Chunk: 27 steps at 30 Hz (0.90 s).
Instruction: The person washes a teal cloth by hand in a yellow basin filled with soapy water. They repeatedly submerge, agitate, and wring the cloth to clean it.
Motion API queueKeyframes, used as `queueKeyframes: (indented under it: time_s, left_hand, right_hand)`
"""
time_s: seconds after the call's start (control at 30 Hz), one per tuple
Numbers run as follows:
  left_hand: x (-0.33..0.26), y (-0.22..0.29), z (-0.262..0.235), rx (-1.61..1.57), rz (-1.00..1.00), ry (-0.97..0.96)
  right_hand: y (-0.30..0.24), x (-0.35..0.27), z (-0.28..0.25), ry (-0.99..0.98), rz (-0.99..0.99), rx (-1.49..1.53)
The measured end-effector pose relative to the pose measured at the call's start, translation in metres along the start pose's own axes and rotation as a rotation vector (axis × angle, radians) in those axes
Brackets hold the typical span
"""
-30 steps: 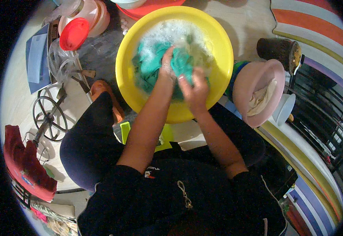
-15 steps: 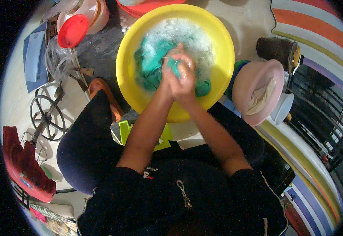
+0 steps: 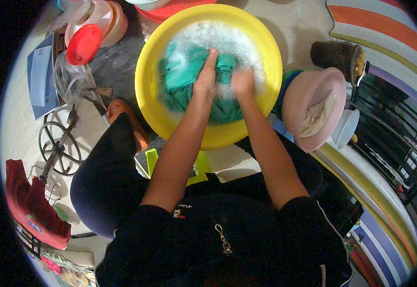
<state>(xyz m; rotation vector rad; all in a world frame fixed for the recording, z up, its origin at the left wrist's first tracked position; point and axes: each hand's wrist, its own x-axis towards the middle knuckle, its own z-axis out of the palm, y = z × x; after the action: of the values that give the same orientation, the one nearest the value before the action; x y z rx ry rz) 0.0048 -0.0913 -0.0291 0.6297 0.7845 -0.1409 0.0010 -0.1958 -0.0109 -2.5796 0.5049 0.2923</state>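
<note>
Suds [image 3: 203,31] spread thickest over the far and right parts of the water in a wide yellow basin [image 3: 144,88], which stood in front of the person, just beyond the knees. Green cloth [image 3: 182,74] lay bunched and soaked inside it, mostly left of centre, with a smaller fold rising between the two hands and more of it dark under the water nearer the person. The left hand [image 3: 205,80] rested on edge against the cloth, pointing away from the body, its other fingers hidden, so I could not tell whether it was closed on the fabric. The right hand [image 3: 244,82] was bent down into the foam beside the fold, a little apart from the left; its fingertips were out of sight, and its grip could not be made out either. Right of the yellow basin stood a pink basin [image 3: 290,112] with a pale cloth [image 3: 317,117] in it, and beyond that a dark brown container [image 3: 330,57]. An orange shoe [image 3: 128,122] showed at the near left, near the yellow rim.
</note>
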Motion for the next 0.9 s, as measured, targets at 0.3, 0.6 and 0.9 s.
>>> queueKeyframes:
  time_s: [0.3,0.6,0.9]
  left_hand:
    - [-0.002,0.013,-0.010,-0.332,-0.267,-0.285]
    - [-0.030,0.007,-0.010,-0.245,-0.053,-0.382]
    - [-0.051,0.028,0.015,-0.468,-0.319,-0.189]
  right_hand:
    - [-0.057,-0.078,-0.042,-0.058,-0.366,0.432]
    - [-0.066,-0.026,-0.025,0.038,-0.510,0.624]
    - [-0.082,-0.001,-0.018,0.156,-0.390,0.596]
